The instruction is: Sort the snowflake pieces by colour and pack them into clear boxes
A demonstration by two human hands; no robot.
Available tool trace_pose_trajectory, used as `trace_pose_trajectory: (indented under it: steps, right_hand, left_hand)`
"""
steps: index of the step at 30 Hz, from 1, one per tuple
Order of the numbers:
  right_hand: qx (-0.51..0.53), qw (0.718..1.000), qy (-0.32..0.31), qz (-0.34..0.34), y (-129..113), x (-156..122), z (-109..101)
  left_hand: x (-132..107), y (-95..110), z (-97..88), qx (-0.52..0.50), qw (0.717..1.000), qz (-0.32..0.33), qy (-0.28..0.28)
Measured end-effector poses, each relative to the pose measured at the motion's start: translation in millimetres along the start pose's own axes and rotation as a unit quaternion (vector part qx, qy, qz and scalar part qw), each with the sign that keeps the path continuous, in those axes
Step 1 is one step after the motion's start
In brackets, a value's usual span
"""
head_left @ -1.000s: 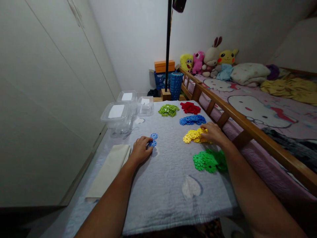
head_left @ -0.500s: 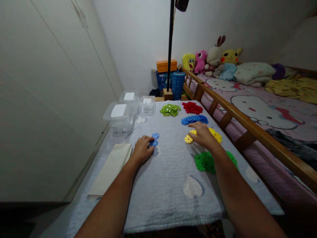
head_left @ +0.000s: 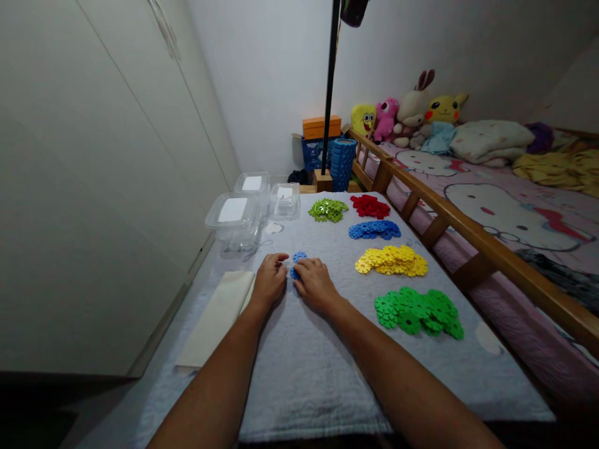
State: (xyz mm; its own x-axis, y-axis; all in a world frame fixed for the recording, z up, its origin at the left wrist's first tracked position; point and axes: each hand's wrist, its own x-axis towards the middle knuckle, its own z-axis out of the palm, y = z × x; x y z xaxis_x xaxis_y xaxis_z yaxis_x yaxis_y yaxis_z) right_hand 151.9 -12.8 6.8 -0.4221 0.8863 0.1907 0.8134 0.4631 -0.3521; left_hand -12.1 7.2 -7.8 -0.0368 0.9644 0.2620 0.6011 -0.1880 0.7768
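Two blue notched plastic discs are at the middle of the cloth-covered table. The far blue disc [head_left: 299, 255] lies flat and uncovered. My right hand [head_left: 316, 282] has its fingers curled over the near blue disc [head_left: 294, 273], gripping it and hiding most of it. Just left of the discs rests my left hand [head_left: 272, 279], thumb and forefinger apart, with nothing seen between them. To the right are piles of similar discs: green [head_left: 416, 312], yellow [head_left: 390, 260] and blue [head_left: 374, 229].
Red pieces [head_left: 369, 206] and lime-green pieces [head_left: 328, 210] lie at the far end. Clear plastic boxes [head_left: 234, 218] stand at the back left, behind a folded cream cloth [head_left: 218, 318]. A wooden bed rail [head_left: 435, 202] runs along the right. A black pole [head_left: 330, 87] rises beyond the table.
My right hand has moved left from above the yellow discs to the near blue disc. My left hand has let go of that disc and drawn slightly left.
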Motion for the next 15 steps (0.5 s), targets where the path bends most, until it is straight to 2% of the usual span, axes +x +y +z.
trace_pose_trajectory:
  steps: [8,15]
  right_hand:
    - [-0.029,0.999,-0.028,-0.005,0.1,-0.7,-7.7]
    - [-0.065,0.993,-0.096,-0.026,9.5,-1.4,-31.2]
  left_hand:
    - [-0.5,-1.8,2.3,0.003,1.0,0.001,-0.006]
    - [-1.4,-1.0,3.7,0.014,1.0,0.007,-0.018]
